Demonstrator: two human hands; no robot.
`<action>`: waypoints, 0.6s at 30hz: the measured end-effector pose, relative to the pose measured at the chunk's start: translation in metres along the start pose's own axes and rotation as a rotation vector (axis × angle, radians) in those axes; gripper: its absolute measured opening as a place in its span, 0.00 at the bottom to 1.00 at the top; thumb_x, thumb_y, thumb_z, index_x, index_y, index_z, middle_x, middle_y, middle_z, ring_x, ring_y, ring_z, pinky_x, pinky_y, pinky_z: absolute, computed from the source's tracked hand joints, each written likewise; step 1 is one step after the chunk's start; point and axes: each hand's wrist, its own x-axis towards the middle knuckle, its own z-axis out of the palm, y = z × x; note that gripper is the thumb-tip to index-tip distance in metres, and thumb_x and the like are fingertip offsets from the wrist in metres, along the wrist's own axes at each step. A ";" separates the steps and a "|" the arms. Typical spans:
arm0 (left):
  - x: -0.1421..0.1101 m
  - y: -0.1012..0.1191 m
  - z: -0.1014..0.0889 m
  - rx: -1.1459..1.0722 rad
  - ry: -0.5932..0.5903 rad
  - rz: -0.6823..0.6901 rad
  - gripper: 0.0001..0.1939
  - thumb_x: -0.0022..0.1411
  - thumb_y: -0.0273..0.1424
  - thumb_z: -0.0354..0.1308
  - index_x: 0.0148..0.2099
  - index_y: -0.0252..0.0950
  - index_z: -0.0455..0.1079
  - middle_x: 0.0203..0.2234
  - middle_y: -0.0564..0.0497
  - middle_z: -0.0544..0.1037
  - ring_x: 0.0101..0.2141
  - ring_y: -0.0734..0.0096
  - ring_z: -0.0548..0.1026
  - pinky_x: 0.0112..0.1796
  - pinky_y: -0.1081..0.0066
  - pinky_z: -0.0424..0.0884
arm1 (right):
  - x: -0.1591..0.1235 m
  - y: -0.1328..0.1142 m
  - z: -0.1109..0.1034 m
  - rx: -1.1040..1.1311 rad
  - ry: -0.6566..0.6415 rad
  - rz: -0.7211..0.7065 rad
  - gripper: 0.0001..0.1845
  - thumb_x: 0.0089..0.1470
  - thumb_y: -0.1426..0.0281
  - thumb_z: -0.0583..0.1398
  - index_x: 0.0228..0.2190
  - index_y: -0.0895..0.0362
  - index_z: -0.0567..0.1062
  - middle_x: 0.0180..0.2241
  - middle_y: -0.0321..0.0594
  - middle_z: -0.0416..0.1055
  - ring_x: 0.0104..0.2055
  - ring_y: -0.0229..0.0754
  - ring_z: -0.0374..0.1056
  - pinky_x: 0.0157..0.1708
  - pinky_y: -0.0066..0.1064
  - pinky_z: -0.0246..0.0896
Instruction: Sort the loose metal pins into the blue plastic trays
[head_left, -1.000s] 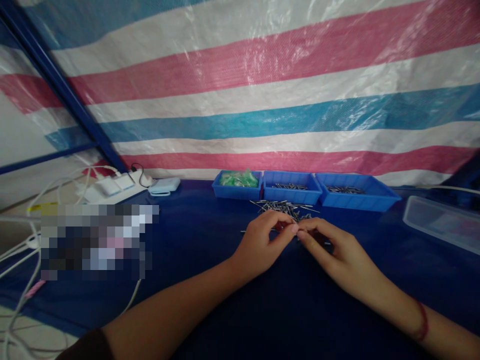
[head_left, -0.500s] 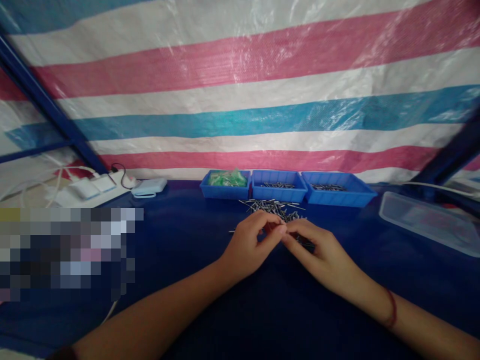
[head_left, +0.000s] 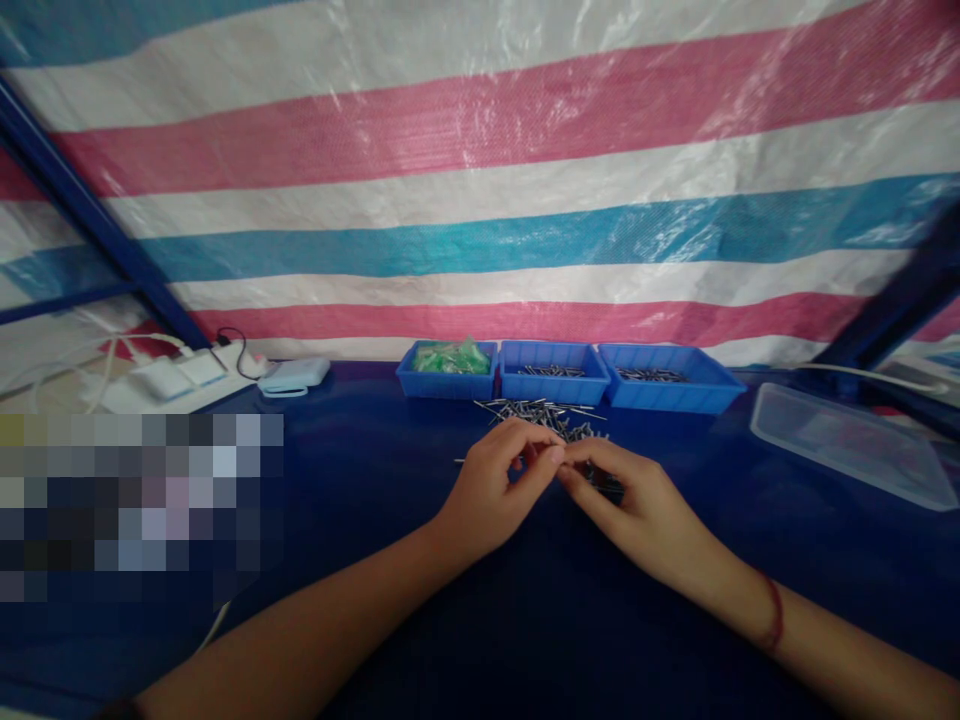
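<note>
My left hand [head_left: 504,482] and my right hand [head_left: 626,498] meet fingertip to fingertip over the dark blue table. Thumb and forefinger of each hand are pinched together. Whatever small thing lies between the fingertips is too hidden to make out. Just behind and partly beneath the hands spreads a loose pile of thin metal pins [head_left: 536,411], rivet-like in shape. Part of that pile shows under the fingers of my right hand.
Three blue bins stand in a row behind the pile: the left bin [head_left: 448,386] holds green plastic bags, the middle bin [head_left: 555,391] and right bin [head_left: 675,397] hold metal pins. A clear plastic lid [head_left: 855,450] lies right. A power strip [head_left: 187,385] and light-blue case [head_left: 294,377] sit left.
Both hands stay pinched together in nearly the same place. The whole view has shifted slightly, so everything appears a little further left.
</note>
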 end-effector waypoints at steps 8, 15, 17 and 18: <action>-0.001 -0.004 0.000 0.019 0.054 -0.036 0.05 0.61 0.27 0.53 0.40 0.36 0.69 0.33 0.51 0.74 0.32 0.73 0.71 0.34 0.73 0.67 | 0.000 0.003 -0.006 -0.028 0.235 -0.009 0.06 0.53 0.70 0.58 0.34 0.55 0.75 0.31 0.38 0.74 0.31 0.39 0.68 0.30 0.30 0.65; 0.000 -0.009 0.002 0.054 -0.029 -0.096 0.09 0.63 0.29 0.52 0.45 0.34 0.68 0.36 0.49 0.75 0.37 0.70 0.72 0.41 0.69 0.67 | 0.002 -0.003 -0.020 -0.206 0.212 -0.203 0.06 0.54 0.69 0.58 0.34 0.53 0.75 0.33 0.39 0.75 0.37 0.43 0.70 0.38 0.35 0.65; -0.001 -0.008 0.002 0.116 -0.015 -0.091 0.15 0.62 0.30 0.53 0.51 0.35 0.64 0.39 0.48 0.75 0.40 0.67 0.72 0.43 0.66 0.66 | 0.009 0.003 -0.032 -0.310 0.270 -0.212 0.07 0.55 0.67 0.57 0.34 0.52 0.76 0.34 0.39 0.75 0.37 0.45 0.70 0.39 0.37 0.64; -0.001 -0.008 0.003 0.164 -0.031 -0.086 0.17 0.62 0.31 0.54 0.52 0.36 0.63 0.40 0.47 0.74 0.41 0.66 0.71 0.44 0.64 0.65 | 0.013 0.008 -0.040 -0.365 0.325 -0.195 0.08 0.55 0.66 0.56 0.34 0.52 0.76 0.34 0.40 0.75 0.38 0.46 0.70 0.41 0.38 0.63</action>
